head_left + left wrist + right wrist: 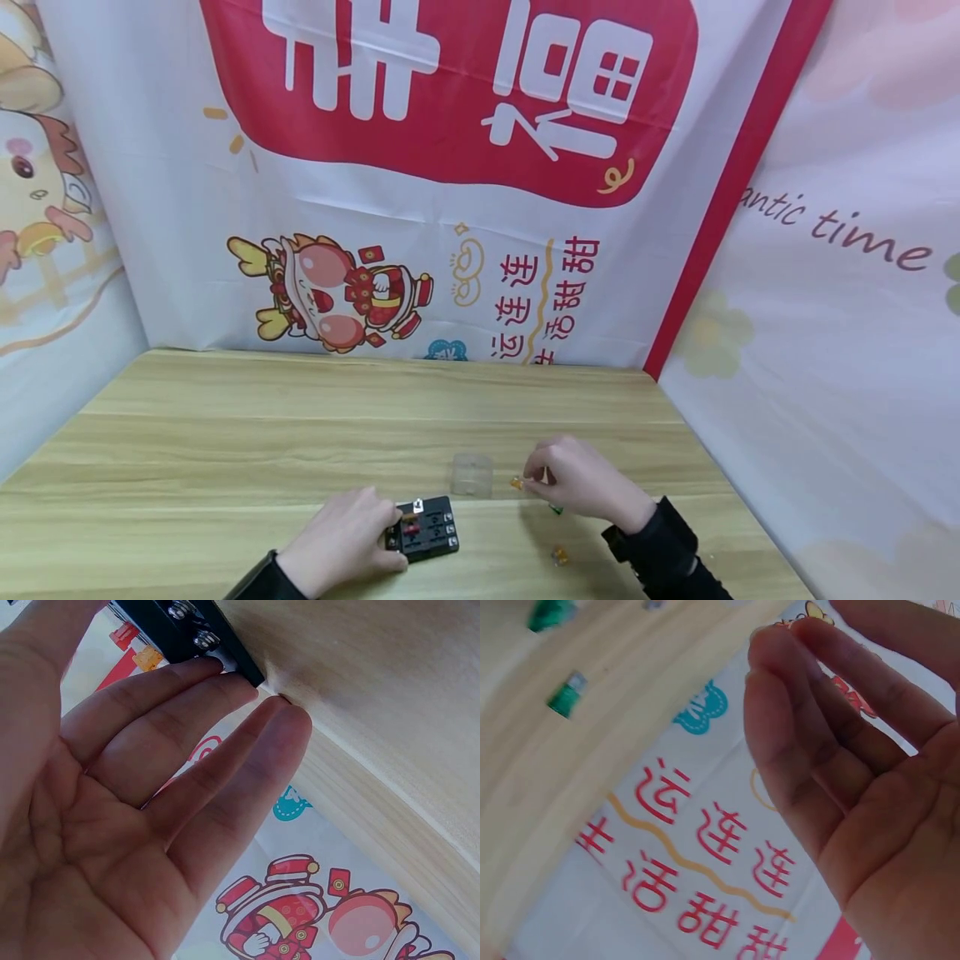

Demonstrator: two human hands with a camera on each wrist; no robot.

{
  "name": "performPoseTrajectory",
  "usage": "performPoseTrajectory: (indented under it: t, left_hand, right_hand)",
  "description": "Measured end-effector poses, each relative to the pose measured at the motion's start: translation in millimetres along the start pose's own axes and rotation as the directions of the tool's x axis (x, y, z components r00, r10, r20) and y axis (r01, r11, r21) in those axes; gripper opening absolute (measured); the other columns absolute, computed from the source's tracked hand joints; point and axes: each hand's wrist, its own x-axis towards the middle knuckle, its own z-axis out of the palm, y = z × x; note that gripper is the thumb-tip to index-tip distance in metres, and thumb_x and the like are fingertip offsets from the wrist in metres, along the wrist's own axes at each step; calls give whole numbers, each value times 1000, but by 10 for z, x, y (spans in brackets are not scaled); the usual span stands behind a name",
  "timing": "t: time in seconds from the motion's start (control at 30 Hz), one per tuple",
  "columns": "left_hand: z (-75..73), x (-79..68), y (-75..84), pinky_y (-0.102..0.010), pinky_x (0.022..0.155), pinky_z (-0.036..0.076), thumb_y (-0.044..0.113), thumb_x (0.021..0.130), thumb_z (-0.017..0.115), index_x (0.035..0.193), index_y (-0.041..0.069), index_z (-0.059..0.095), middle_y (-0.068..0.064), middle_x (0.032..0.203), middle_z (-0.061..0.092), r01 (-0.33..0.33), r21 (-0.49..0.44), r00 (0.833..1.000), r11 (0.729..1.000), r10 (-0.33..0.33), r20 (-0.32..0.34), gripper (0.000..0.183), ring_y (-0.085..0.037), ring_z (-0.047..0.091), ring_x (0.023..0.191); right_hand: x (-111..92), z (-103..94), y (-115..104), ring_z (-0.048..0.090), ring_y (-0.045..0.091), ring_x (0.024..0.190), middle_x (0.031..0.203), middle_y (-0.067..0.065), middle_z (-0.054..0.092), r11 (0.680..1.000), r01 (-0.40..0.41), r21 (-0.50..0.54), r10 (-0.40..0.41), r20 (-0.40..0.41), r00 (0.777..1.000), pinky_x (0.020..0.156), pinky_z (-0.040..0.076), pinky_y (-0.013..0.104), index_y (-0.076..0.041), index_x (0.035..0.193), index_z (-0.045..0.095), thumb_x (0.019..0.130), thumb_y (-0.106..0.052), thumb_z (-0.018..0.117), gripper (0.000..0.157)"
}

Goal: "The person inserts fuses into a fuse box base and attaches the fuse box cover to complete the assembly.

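Head view: A person's left hand grips the left end of a black block, thumb at the near edge, fingers at the far one, covering part of it on a wood-grain tabletop. The block's small white labels carry marks too small to read; a red piece sits in it. Just beyond the block and to its right is a clear plastic box. Farther right of the block, the right hand, fingertips together, pinches an amber piece and partly hides a green piece; a second amber piece lies nearer the camera. Well behind the block, a white banner bears a sideways "福" on red and smaller red characters. The wall cloth to the block's right reads "antic time," its start cut off.

Left wrist view: Slightly bent fingers meet the edge of the block, which shows silver screws.

Right wrist view: Bent fingers gather closely; what they hold cannot be told here. Banner lines read "运连连" and "活甜甜."
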Motion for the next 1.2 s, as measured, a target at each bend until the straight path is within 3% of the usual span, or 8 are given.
performPoseTrajectory:
  t: [0.17,0.43,0.77,1.2]
  left_hand:
    - [8,-4,-9,-25,50,35,43,65,78,71,16,63,10,63,45,-2,8,1000,1000,2,-6,32,-7,40,55]
    - [29,-4,4,-24,49,34,43,65,77,70,17,61,11,62,45,-15,7,1000,1000,15,-21,31,-6,39,54]
    - [9,-2,0,-25,51,35,44,66,77,72,17,63,11,63,46,-9,20,1000,1000,9,-11,31,-7,40,56]
    - [7,-1,1,-25,51,35,44,66,76,72,18,62,11,63,46,2,18,1000,1000,-2,-2,30,-7,40,57]
  right_hand:
    - [-85,79,82,55,5,63,73,-17,54,994,0,106,-4,42,999,56,40,15,-17,83,69,82,-21,73,6]
    - [-160,92,204,58,8,65,73,-10,59,982,-38,184,10,149,989,58,42,17,-14,85,70,78,-25,77,14]
    - [-176,18,228,57,6,65,74,-10,59,982,-52,181,8,236,972,59,43,17,-15,83,69,72,-24,81,19]
    - [-216,68,192,53,1,63,70,-12,57,980,-71,186,1,353,936,57,42,17,-19,76,66,62,-26,87,26]
